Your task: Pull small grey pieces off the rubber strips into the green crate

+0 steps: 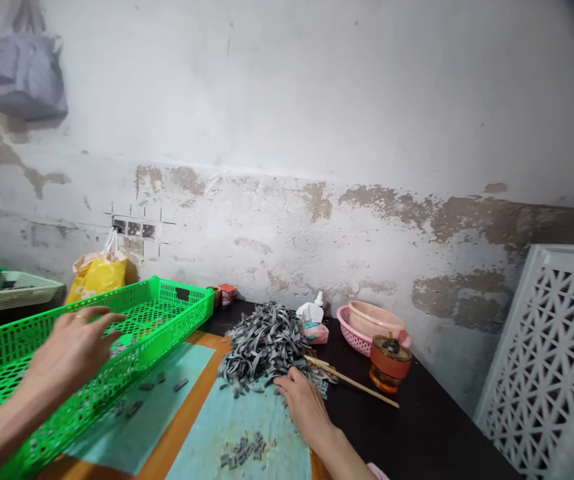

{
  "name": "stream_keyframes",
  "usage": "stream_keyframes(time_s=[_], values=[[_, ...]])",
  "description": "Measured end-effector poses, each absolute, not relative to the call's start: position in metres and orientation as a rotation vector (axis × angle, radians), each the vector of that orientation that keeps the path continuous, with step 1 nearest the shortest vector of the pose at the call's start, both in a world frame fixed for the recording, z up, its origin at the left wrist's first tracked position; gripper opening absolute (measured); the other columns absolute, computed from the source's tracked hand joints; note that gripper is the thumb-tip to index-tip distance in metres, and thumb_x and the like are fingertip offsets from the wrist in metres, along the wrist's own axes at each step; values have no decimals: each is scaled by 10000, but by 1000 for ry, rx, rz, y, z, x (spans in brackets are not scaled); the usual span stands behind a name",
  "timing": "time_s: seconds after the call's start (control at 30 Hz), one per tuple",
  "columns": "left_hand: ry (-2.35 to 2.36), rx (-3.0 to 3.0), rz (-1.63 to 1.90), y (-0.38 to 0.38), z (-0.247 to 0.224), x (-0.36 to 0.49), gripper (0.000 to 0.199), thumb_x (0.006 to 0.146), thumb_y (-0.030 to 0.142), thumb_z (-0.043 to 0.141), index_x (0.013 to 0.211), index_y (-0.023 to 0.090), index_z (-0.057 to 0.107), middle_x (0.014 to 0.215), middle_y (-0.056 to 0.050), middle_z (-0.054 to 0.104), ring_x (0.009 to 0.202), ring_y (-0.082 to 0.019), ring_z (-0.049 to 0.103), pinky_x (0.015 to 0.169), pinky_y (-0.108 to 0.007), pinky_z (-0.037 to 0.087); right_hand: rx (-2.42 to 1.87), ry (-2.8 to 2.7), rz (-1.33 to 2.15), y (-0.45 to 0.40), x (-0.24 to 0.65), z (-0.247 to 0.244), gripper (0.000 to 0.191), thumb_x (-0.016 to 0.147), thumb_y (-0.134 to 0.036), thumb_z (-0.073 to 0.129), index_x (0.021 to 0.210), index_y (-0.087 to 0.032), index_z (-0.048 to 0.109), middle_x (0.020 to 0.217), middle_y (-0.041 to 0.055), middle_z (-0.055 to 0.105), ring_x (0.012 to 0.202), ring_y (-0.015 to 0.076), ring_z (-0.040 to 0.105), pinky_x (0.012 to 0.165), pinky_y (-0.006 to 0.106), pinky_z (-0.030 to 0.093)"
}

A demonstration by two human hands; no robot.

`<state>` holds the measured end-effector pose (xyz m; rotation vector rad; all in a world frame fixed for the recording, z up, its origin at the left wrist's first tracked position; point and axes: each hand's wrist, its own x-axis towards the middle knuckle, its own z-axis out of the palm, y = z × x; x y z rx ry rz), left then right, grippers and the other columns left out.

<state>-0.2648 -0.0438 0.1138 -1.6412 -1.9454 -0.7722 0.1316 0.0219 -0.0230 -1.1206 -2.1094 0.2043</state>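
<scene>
My left hand [74,343] hovers over the long green plastic crate [149,350], its fingers apart and slightly curled, with nothing seen in them. Small grey pieces lie on the crate's mesh floor, partly hidden by that hand. My right hand [307,407] is at the front edge of a heap of grey strips [267,343], fingertips drawn together on a strip there. Nearer to me, a small cluster of short grey pieces [243,451] lies on the light blue table covering. A few more short pieces [181,385] are scattered beside the crate.
A wooden stick [354,382] lies right of the heap. Behind it stand a tissue pack [315,332], pink baskets [354,339] and an amber glass jar [391,363]. A yellow bag [97,277] and a pale tray [31,292] are at the back left. White lattice panel [549,367] at right.
</scene>
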Motion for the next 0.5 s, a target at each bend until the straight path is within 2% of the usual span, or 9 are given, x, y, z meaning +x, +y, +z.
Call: stream_keyframes(time_s=[0.07, 0.1, 0.2, 0.3, 0.4, 0.5], values=[[-1836, -1907, -993, -45, 97, -221, 399, 809, 427, 438, 899, 161, 722, 1034, -74, 676, 975, -246, 577, 852, -312, 408, -1128, -2090, 214, 21, 134, -22, 243, 839, -142, 536, 924, -286, 713, 804, 12, 542, 719, 152, 526, 649, 241, 379], [-1850, -2122, -1071, -46, 88, -194, 324, 804, 384, 475, 884, 193, 724, 1000, -67, 688, 889, -229, 607, 780, -284, 435, -1119, -2084, 213, 19, 136, -21, 238, 837, -144, 534, 908, -279, 717, 808, 15, 534, 726, 155, 523, 653, 247, 383], [-1909, -2616, -1117, -52, 58, -114, 197, 760, 261, 554, 805, 240, 745, 869, -62, 711, 743, -223, 629, 656, -269, 433, -1054, -2056, 191, 14, 139, -12, 212, 813, -134, 552, 851, -252, 724, 822, 30, 504, 752, 176, 518, 673, 281, 395], [-1916, -2693, -1107, -53, 29, -62, 199, 665, 165, 605, 744, 261, 760, 832, -64, 716, 774, -249, 623, 660, -289, 397, -1021, -2014, 212, 9, 142, -3, 169, 763, -113, 602, 781, -235, 719, 820, 35, 486, 795, 198, 516, 709, 307, 406], [-2005, -2619, -1113, -45, 8, -45, 195, 573, 110, 601, 577, 247, 740, 672, -60, 697, 649, -231, 580, 587, -294, 333, -1000, -1974, 321, 5, 144, 5, 145, 739, -107, 618, 730, -227, 700, 837, 37, 512, 846, 211, 522, 768, 329, 411], [-2029, -2618, -1123, -39, 1, -44, 208, 523, 91, 568, 523, 243, 711, 582, -40, 663, 581, -209, 532, 547, -291, 281, -992, -1932, 450, 4, 147, 8, 131, 748, -123, 596, 705, -213, 681, 821, 34, 558, 850, 211, 544, 785, 333, 408]])
